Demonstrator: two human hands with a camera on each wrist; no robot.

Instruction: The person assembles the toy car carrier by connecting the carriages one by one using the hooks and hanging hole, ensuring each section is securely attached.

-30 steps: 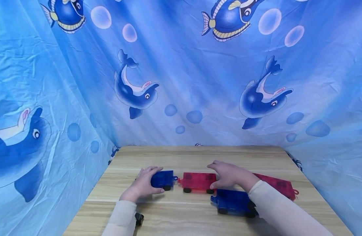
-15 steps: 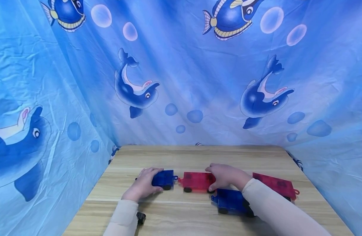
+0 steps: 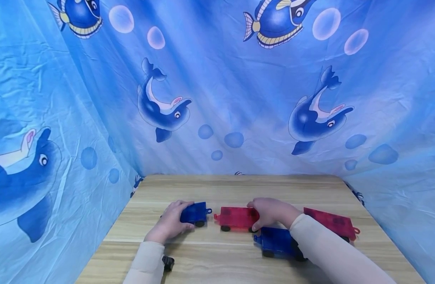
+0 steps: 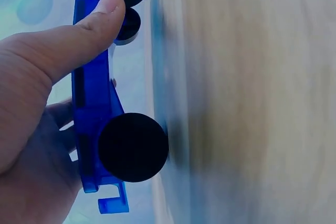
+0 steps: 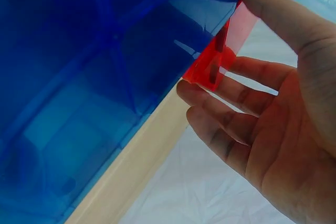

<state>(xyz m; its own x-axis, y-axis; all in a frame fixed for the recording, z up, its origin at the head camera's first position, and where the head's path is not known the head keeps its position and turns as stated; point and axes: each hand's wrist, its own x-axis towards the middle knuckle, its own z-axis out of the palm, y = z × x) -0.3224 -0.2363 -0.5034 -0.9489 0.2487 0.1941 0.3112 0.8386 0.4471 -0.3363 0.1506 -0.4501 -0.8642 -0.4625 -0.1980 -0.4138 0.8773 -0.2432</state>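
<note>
**Blue car (image 3: pixel 196 213) and red car (image 3: pixel 236 217) held just apart**

The left hand (image 3: pixel 171 221) grips the blue car, its loop (image 3: pixel 209 211) just short of the red car's hook (image 3: pixel 217 217). On the counter (image 3: pixel 217 268), the right hand (image 3: pixel 273 213) pinches the red car's right end. A second blue car (image 3: pixel 277 241) sits just in front; a second red car (image 3: pixel 329 222) lies farther right.

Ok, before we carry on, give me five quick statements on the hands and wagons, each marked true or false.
1. The left hand holds a blue wagon. True.
2. The right hand holds nothing. False: it grips a red wagon.
3. The second blue wagon lies nearer the person than the gripped red one. True.
4. The two held wagons are hooked together. False: a gap shows between them.
5. The right sleeve partly hides the second red wagon. True.
</note>
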